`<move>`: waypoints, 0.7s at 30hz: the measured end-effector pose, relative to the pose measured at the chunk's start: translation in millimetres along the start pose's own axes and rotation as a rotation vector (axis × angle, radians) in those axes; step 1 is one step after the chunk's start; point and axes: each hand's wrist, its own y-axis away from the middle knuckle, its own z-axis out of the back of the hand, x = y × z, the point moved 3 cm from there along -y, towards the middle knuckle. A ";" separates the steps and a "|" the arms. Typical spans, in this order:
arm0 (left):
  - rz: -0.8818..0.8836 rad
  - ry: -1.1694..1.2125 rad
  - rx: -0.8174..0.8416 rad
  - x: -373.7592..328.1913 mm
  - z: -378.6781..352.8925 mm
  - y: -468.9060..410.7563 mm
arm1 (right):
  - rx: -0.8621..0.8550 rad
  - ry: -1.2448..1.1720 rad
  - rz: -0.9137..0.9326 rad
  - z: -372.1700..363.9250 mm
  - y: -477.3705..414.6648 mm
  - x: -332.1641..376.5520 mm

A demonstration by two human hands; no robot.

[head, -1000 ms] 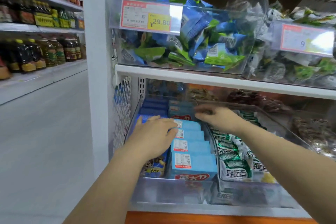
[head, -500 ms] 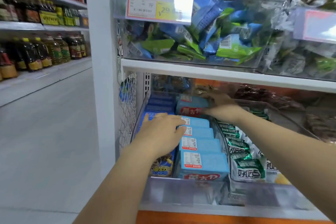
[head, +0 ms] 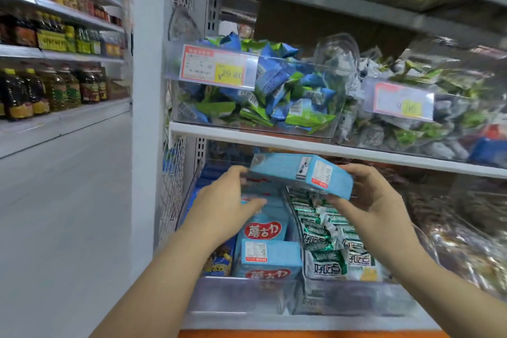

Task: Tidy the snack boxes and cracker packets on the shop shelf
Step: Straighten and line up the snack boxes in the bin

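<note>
I hold a light blue snack box (head: 301, 173) flat in the air above the lower bin, its barcode side up. My right hand (head: 375, 200) grips its right end from below. My left hand (head: 227, 200) touches its left end with fingers spread. Below stand more light blue boxes (head: 270, 258) with red logos in a row inside a clear bin (head: 241, 296). Green and white cracker packets (head: 329, 252) fill the neighbouring bin on the right. Dark blue boxes (head: 219, 263) sit left of the row, partly hidden by my left arm.
The white shelf above (head: 274, 143) carries clear bins of blue and green wrapped snacks (head: 274, 96) with a price tag (head: 216, 68). A mesh side panel (head: 172, 192) closes the left side. Bottles of oil (head: 55, 90) line the shelves across the grey aisle floor.
My right hand pulled a light blue box from the back of the row and lifted it forward. My left hand rose off the boxes to meet its left end.
</note>
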 end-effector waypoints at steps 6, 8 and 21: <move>-0.129 0.310 0.047 -18.6 14.0 5.9 | 0.051 -0.146 -0.112 23.6 11.1 7.1; -0.145 0.401 0.038 -25.2 19.9 10.4 | 0.077 -0.160 -0.147 30.4 14.6 7.9; -0.133 0.554 0.097 -37.6 23.9 14.7 | 0.049 -0.103 -0.175 46.4 22.8 20.7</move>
